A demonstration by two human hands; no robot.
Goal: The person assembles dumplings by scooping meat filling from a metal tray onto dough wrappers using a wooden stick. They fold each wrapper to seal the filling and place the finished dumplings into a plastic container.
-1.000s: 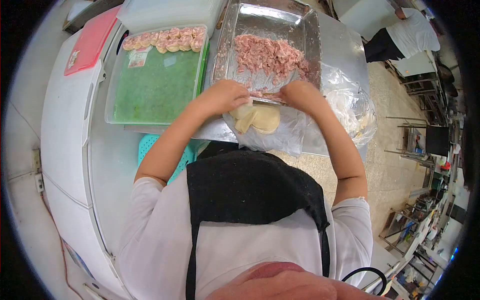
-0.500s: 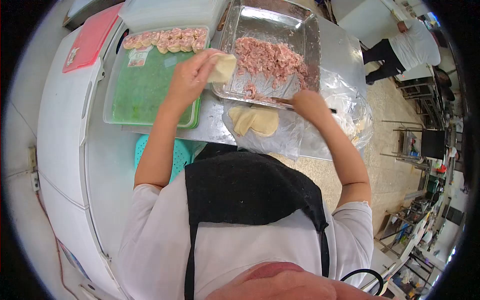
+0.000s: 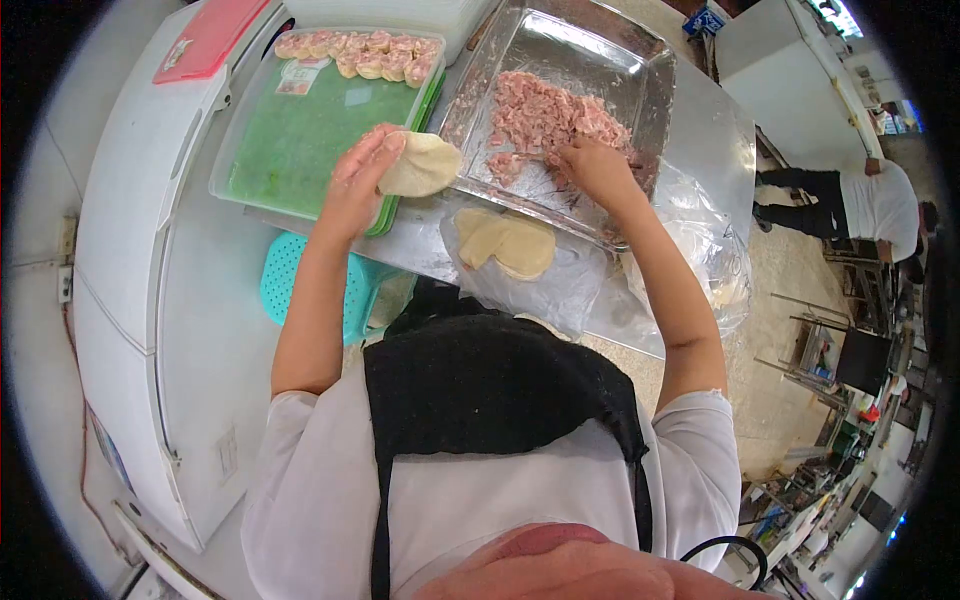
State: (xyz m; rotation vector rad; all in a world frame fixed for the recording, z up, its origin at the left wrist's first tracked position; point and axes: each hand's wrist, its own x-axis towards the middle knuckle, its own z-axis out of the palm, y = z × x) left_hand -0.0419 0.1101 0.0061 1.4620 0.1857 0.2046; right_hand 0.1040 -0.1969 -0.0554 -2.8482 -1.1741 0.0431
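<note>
In my left hand (image 3: pixel 365 170) a round, pale dough wrapper (image 3: pixel 422 165) is pinched at its edge, between the green-based tray and the metal tray. My right hand (image 3: pixel 598 172) is closed down in the metal tray (image 3: pixel 560 218), at the near side of the pink minced meat (image 3: pixel 555 112); what its fingers grip is hidden. More wrappers (image 3: pixel 510 243) lie on plastic film just in front of the metal tray. Several filled dumplings (image 3: pixel 365 52) stand in rows at the far end of the clear tray with a green base (image 3: pixel 290 130).
A turquoise perforated stool (image 3: pixel 290 280) is below the table's near edge. Crumpled clear plastic (image 3: pixel 690 240) lies at the right. A white freezer (image 3: pixel 120 200) with a pink board (image 3: pixel 212 38) stands left. Another person (image 3: pixel 860 205) stands far right.
My right hand has moved up and left, over the meat; the handle it held is no longer visible. My left hand's wrapper now faces flatter and is more visible. The view has shifted slightly.
</note>
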